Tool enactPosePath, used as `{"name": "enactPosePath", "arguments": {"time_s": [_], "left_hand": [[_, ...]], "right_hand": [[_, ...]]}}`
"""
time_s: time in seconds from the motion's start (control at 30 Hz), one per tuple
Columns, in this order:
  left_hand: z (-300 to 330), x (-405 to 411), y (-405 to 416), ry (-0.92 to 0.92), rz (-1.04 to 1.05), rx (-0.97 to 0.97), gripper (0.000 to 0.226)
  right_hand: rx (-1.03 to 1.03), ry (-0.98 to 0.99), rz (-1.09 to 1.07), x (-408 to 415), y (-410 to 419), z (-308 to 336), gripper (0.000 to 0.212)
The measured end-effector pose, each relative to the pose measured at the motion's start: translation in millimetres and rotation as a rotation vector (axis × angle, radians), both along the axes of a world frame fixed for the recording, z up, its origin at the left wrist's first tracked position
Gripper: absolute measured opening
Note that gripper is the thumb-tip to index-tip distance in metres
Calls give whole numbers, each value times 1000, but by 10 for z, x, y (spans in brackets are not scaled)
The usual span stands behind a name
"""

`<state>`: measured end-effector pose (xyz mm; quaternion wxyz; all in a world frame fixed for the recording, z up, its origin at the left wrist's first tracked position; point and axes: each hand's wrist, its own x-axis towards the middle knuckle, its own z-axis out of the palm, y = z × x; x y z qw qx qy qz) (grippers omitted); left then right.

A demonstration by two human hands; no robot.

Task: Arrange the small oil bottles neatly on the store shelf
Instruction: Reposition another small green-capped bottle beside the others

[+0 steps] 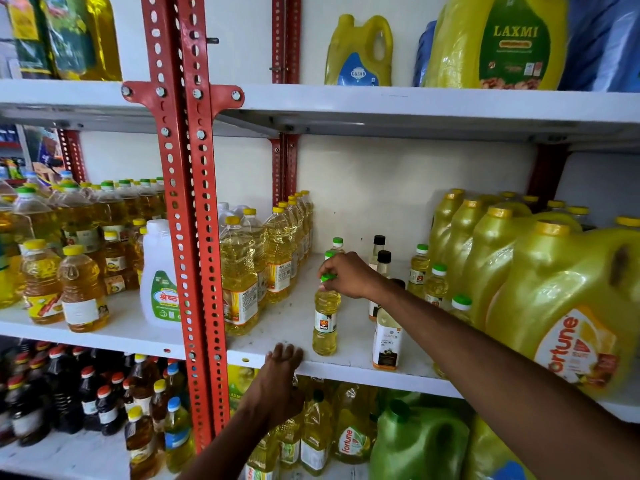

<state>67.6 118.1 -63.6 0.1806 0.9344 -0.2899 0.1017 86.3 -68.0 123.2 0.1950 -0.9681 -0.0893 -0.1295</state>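
Observation:
My right hand (348, 276) grips the green cap of a small yellow oil bottle (325, 320) that stands upright near the front of the middle shelf (287, 327). Two more small green-capped bottles (336, 247) stand in a line behind it. Further right are small green-capped bottles (437, 285) and black-capped ones (383, 263), partly hidden by my forearm. A white-labelled coconut oil bottle (387, 341) stands at the front, under my arm. My left hand (278, 386) rests on the shelf's front edge, fingers curled over the lip.
Larger yellow-capped oil bottles (239, 271) stand in rows left of the small ones. Big yellow Fortune jugs (554, 299) crowd the right side. A red perforated upright (194, 216) divides the shelves. More bottles fill the shelf below, and jugs (498, 43) stand on the shelf above.

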Motion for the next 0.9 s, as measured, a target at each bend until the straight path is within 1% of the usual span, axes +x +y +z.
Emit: {"name": "enactPosePath", "arguments": {"time_s": [0.13, 0.33, 0.67, 0.9], "left_hand": [[-6, 3, -11, 26, 15, 0, 81], [9, -4, -8, 24, 15, -14, 80], [9, -5, -6, 2, 6, -45, 73], [39, -34, -14, 18, 15, -30, 77]], "right_hand": [[-1, -2, 20, -26, 47, -4, 33], [-3, 1, 29, -45, 82, -2, 33], [-6, 9, 41, -89, 106, 8, 29], [-9, 1, 37, -138, 99, 15, 28]]}}
